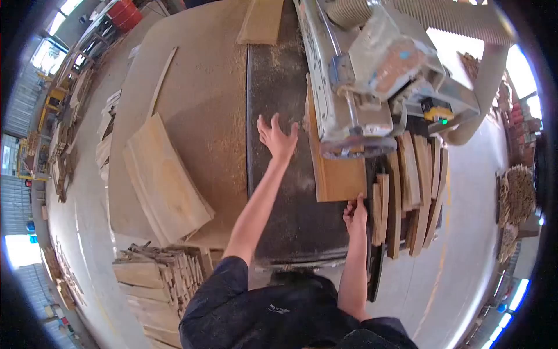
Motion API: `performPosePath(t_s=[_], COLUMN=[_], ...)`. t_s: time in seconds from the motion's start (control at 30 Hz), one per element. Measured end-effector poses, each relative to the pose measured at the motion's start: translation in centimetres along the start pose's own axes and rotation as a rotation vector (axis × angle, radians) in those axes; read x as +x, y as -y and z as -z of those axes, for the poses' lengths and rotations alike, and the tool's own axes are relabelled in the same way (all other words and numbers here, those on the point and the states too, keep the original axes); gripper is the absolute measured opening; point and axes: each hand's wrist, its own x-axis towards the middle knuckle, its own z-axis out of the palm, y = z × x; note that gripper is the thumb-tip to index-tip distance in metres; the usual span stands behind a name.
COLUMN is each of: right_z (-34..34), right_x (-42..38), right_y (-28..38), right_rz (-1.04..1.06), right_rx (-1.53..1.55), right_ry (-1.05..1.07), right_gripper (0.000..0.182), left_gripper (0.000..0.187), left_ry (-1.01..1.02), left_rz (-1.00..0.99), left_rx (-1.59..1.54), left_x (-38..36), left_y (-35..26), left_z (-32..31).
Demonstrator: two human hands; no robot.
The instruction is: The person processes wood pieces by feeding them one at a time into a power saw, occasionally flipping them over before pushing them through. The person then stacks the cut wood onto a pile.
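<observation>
My left hand (277,137) is over the dark machine bed (285,215), its fingers spread and nothing in them. My right hand (355,214) pinches the near right corner of a brown board (342,181), thumb on top and fingers curled below the edge. The board lies on the bed and runs forward along and partly under the machine head (354,75), which hides some of it. A handwheel (358,148) sits just above the board.
Wood strips (407,192) stand in a row at the right. Stacked boards (168,180) and a thin strip (163,81) lie on the sawdust-covered left table (209,104). Another board (261,22) lies at the far end. A wood pile (154,285) stands at the lower left.
</observation>
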Motion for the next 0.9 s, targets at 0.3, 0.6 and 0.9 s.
performPosePath(t_s=[0.3, 0.6, 0.9], right_z=[-5.5, 0.1, -1.6], right_x=[4.9, 10.3, 9.7], right_y=[-4.0, -7.9, -6.9], right_rz=[0.98, 0.922, 1.006], right_rx=[-0.449, -0.525, -0.523], right_ry=[-0.448, -0.443, -0.368], right_gripper=[0.045, 0.019, 0.021], left_gripper=[0.087, 0.13, 0.075], left_ry=[-0.004, 0.173, 0.212], left_rz=[-0.476, -0.412, -0.467], left_rx=[0.406, 0.774, 0.583], left_x=[26.2, 38.6, 34.8], left_y=[3.0, 0.0, 1.1], left_z=[-5.4, -9.9, -6.6])
